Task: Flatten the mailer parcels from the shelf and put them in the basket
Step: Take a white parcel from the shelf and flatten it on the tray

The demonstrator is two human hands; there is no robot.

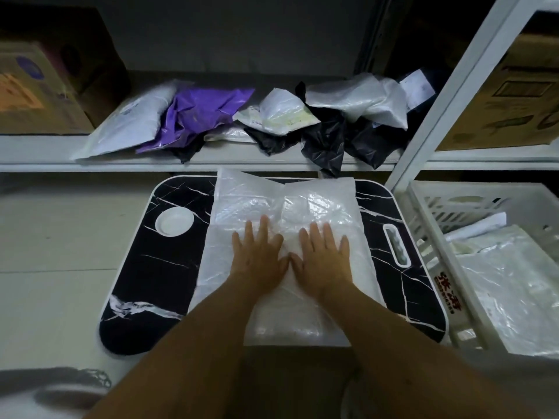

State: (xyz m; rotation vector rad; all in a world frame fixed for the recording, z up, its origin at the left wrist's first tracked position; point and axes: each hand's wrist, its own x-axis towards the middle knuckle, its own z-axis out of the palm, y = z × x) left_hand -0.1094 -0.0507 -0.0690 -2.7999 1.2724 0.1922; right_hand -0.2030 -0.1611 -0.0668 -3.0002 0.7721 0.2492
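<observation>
A large white bubble mailer (287,204) lies across the black marble-pattern table (169,267). My left hand (257,255) and my right hand (323,258) rest flat on its middle, palms down, fingers spread, thumbs nearly touching. On the shelf (45,164) behind the table lie more mailers: a white one (130,125), a crumpled purple one (196,116), black ones (326,146) and white ones (363,101). The white slatted basket (429,225) stands at the right with flat white mailers (508,285) inside.
Cardboard boxes stand on the shelf at the left (36,92) and on the right rack (514,95). A white shelf post (447,95) rises between table and basket. The table has a round white cup recess (174,221) and a slot (396,244).
</observation>
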